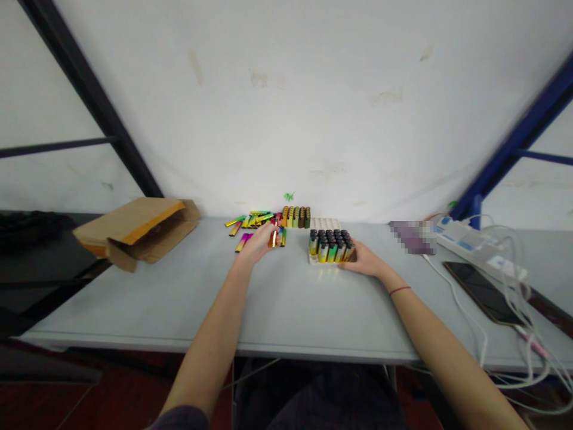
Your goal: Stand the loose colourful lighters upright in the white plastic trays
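Note:
My left hand [260, 243] has its fingers closed on a slim, shiny orange lighter [274, 239], held upright beside a pile of loose metallic-coloured sleeves [257, 219]. My right hand [364, 260] grips the right side of a pale tray [314, 261]. Rows of black-topped lighters [332, 246] with yellow and green shiny bodies stand upright in that tray. Behind them, an upright block of gold, green and dark sleeves [295, 217] stands near the wall. To its right lies a white tray with holes [326, 223].
An open brown cardboard box [134, 230] lies at the left. On the right are a purple object [412, 237] partly pixelated, a dark phone [481, 291], a white power strip [478, 248] and tangled white cables [519, 298]. A white wall [286, 107] rises behind the grey table [290, 322].

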The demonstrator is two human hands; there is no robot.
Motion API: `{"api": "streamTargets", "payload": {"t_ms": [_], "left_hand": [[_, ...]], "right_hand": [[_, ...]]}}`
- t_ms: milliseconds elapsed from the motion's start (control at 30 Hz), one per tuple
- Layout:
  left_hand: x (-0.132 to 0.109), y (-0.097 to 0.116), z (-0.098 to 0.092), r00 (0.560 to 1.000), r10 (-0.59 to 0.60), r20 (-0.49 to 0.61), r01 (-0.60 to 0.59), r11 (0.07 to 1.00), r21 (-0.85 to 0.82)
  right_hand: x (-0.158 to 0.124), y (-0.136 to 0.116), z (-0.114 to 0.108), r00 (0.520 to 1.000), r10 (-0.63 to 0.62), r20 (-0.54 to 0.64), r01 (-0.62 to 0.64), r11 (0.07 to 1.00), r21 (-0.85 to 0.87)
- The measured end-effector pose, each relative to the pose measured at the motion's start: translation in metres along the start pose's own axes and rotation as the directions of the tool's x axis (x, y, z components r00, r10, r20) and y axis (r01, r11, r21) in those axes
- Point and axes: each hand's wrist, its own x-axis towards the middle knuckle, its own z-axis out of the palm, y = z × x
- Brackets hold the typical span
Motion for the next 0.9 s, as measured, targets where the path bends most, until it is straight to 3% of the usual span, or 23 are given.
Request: {"api": "streamTargets", "payload": {"t_ms": [467,667,900], "left_hand": [[-0.001,-0.021,0.018,0.999,-0.036,0.033,0.031,0.992,0.125],[0.001,-0.023,0.027,0.987,-0.163,0.015,0.162,0.986,0.043],[-0.001,-0.03,0.037,0.994,-0.106,-0.004,0.105,0.992,-0.073]], "right_hand": [[-0.001,0.0,0.002,1.0,0.001,-0.023,-0.001,1.0,-0.013],[-0.001,0.001,0.002,0.999,0.024,-0.027,-0.024,1.0,-0.013],[-0.001,0.002,0.003,0.999,0.018,-0.031,-0.018,1.0,-0.008]]}}
